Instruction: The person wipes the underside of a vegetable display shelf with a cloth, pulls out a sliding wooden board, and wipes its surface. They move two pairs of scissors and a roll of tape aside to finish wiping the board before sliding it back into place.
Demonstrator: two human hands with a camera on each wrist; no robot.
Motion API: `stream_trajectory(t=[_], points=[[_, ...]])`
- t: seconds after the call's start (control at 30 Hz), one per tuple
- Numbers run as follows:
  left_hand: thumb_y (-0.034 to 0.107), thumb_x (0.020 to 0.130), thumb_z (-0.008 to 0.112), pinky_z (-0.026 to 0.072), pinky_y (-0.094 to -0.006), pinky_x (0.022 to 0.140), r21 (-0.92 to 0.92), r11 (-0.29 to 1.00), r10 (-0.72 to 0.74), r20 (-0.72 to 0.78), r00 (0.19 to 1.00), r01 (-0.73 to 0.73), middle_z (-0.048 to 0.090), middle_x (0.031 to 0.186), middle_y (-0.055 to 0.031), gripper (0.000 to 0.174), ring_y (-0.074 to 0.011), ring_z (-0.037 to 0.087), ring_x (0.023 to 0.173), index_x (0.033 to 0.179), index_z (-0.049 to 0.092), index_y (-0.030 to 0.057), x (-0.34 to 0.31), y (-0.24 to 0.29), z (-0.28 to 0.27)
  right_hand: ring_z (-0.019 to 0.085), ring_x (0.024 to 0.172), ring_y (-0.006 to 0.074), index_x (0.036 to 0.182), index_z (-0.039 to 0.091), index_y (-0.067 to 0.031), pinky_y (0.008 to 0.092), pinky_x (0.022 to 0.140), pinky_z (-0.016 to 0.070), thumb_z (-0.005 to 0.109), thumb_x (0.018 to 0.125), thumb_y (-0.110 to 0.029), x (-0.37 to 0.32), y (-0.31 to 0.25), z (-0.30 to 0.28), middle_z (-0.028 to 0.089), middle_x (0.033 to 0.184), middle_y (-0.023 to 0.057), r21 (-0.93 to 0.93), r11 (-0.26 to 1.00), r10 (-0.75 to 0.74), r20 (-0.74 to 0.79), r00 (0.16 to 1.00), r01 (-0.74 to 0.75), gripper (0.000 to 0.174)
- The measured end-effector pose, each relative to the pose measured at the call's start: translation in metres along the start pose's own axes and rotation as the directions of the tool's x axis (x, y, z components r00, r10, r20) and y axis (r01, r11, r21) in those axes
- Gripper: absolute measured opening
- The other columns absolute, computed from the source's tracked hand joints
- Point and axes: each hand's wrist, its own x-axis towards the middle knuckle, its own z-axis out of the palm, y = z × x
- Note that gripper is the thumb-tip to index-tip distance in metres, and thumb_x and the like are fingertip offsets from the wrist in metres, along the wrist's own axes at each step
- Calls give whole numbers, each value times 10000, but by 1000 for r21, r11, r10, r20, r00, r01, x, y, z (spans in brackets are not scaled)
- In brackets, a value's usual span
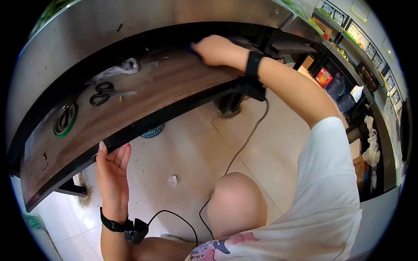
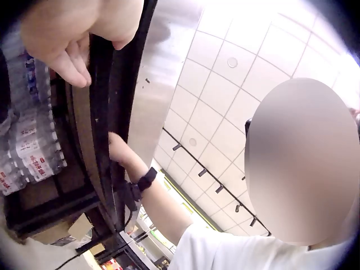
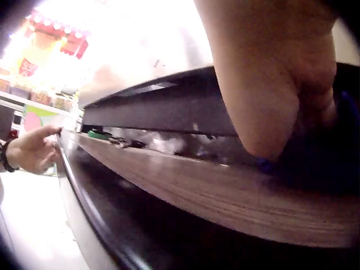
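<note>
So we've got the left hand [image 1: 114, 167] pinching the shelf's front edge [image 1: 152, 119], thumb up on the outside and fingers tucked underneath. We'd guess that's for steadiness: a knee [image 1: 237, 202] is up close below, and the other arm is stretched a long way in.

That other arm ends in the right hand [image 1: 217, 51], which is curled over a blue item [image 1: 191, 48] at the back of the shelf board [image 1: 161, 78]. Blue pokes out past the fingers, but it's too dark in there for us to tell how the fingertips sit. The hand is low against the wood, probably so the blue item is held down flat and not up in the air.

The rest is loose stuff lying between our two grips or off to the side. The scissors [image 1: 103, 93] lie flat inward of the left hand, blades towards the right one. A crumpled plastic bag [image 1: 126, 68] sits deeper in, on the right hand's side of them. The green-rimmed roll [image 1: 65, 120] is out past the left grip, well apart from the blue item. Nothing there seems pinned by either hand, we reckon.
</note>
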Motion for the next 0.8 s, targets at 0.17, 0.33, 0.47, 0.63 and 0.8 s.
stream_trajectory(t=[0.17,0.33,0.47,0.63,0.8], points=[[326,956,462,451,-334,975,7,998,59,-11,998,-59,619,1086,-160,356,-229,611,1027,1144,508,27,-3,-2,5,614,958,346,1315,471,-75,420,824,497,546,800,-67,33,-56,-10,642,1034,173,89,990,-93,-180,979,110,521],[322,953,455,446,-336,982,47,997,61,8,998,-61,614,1102,-155,349,-232,609,1034,1150,509,39,0,-4,-3,627,910,337,1369,425,-186,407,805,498,495,880,-96,18,-23,0,648,1010,178,83,997,-6,-69,998,12,502],[332,942,481,453,-335,972,18,998,66,29,997,-67,629,1052,-165,363,-245,617,1019,1133,509,25,0,-5,-4,615,849,371,1388,387,-154,434,751,482,477,900,-128,2,43,26,637,978,216,-148,975,191,172,966,-166,497],[346,938,489,464,-330,955,36,998,49,-9,999,-49,641,975,-198,384,-251,634,978,1110,510,4,-2,-4,-1,604,878,382,1387,391,-136,438,777,471,457,883,-93,-8,91,55,631,1001,216,-242,944,282,230,932,-226,511],[365,938,486,467,-326,946,50,997,61,-9,998,-60,644,965,-201,396,-250,634,979,1094,520,2,-4,-5,1,596,935,367,1367,427,-132,428,818,470,473,866,-55,-9,76,38,618,1067,201,-165,976,164,145,976,-140,509]])
